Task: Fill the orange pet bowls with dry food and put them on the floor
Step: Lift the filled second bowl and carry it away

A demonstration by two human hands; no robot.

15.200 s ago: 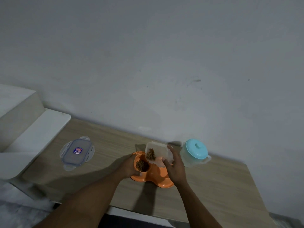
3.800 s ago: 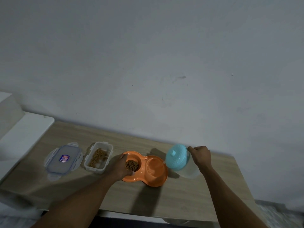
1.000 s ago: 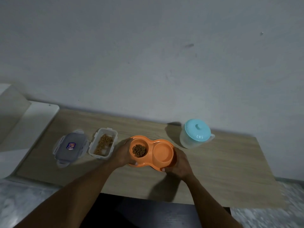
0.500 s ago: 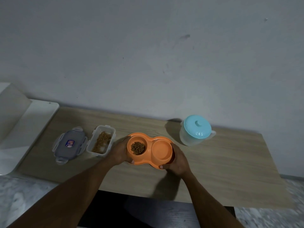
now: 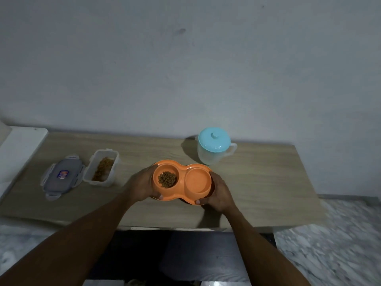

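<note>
An orange double pet bowl (image 5: 181, 171) is held above the wooden table (image 5: 257, 178), near its middle. Its left cup holds brown dry food (image 5: 167, 179); its right cup (image 5: 198, 180) looks wet or filled with clear liquid, with no kibble. My left hand (image 5: 142, 185) grips the bowl's left end, thumb on the near rim. My right hand (image 5: 219, 193) grips the right end the same way. An open clear container (image 5: 102, 168) with dry food stands left of the bowl.
The container's grey lid (image 5: 61, 176) lies at the far left of the table. A clear jug with a light blue lid (image 5: 214, 148) stands behind the bowl near the wall. Speckled floor (image 5: 329, 244) shows right of and below the table. A white surface (image 5: 18, 149) adjoins the table's left end.
Both hands have lifted the orange bowl slightly off the table and toward me. The view has tilted down, showing more floor.
</note>
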